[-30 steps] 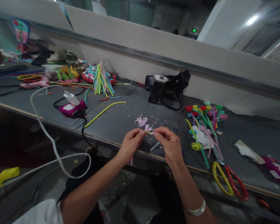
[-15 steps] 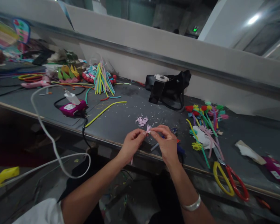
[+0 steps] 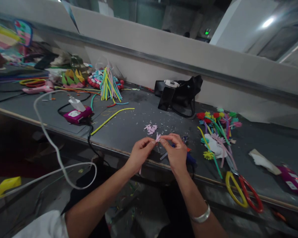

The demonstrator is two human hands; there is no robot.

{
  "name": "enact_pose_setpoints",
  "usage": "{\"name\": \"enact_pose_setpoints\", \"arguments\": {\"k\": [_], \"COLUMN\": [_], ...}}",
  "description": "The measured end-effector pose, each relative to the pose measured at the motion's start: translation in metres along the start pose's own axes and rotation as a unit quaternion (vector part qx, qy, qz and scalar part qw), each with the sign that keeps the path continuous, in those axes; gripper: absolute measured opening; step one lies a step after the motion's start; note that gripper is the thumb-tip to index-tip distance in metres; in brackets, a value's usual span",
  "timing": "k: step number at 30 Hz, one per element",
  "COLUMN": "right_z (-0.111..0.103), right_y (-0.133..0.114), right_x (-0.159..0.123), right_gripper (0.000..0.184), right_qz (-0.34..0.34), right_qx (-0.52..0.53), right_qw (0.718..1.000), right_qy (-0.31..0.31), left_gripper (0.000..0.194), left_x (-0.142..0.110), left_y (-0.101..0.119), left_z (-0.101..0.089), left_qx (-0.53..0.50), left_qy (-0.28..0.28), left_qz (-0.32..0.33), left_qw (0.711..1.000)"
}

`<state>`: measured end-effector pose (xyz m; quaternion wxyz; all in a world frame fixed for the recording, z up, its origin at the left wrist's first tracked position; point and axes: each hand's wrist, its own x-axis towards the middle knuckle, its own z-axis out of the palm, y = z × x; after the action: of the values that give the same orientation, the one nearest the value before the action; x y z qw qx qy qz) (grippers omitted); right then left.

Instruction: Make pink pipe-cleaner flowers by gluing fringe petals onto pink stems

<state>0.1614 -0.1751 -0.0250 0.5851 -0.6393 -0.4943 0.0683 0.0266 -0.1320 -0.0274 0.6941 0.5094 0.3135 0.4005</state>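
Note:
Both my hands meet over the front edge of the grey workbench. My left hand pinches the pink stem of a small pink foam flower, and the stem hangs down below my palm. My right hand is closed in a pinch on the flower's head from the right. A small heap of pink fringed foam bits lies on the bench just beyond my fingers.
Finished foam flowers on coloured stems lie to the right, with yellow and red scissors near the front edge. A pink glue gun with a white cable, a yellow stick, a bundle of coloured sticks and a black bag lie further back.
My right hand has closed in on my left, its fingertips now on the flower head. The gap between the two hands is gone.

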Motion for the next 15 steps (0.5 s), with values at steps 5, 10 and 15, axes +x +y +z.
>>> {"name": "enact_pose_setpoints", "arguments": {"k": [5, 10, 15], "right_z": [0.0008, 0.0021, 0.0021], "right_y": [-0.0013, 0.0003, -0.0031], "right_x": [-0.001, -0.0023, -0.0027], "right_gripper": [0.014, 0.014, 0.015], "right_qz": [-0.006, 0.001, -0.004], "right_qx": [-0.011, -0.011, -0.017], "right_qw": [1.0, 1.0, 1.0], "right_qy": [0.008, 0.017, 0.014], "left_gripper": [0.027, 0.027, 0.029], "left_x": [0.0002, -0.0003, -0.0003], "left_y": [0.0004, 0.0013, 0.0016], "left_z": [0.0, 0.0006, -0.0001], "left_qx": [0.0, -0.008, -0.022], "left_qy": [0.007, 0.006, 0.005], "left_qz": [-0.004, -0.004, -0.011], "left_qw": [1.0, 1.0, 1.0]}}
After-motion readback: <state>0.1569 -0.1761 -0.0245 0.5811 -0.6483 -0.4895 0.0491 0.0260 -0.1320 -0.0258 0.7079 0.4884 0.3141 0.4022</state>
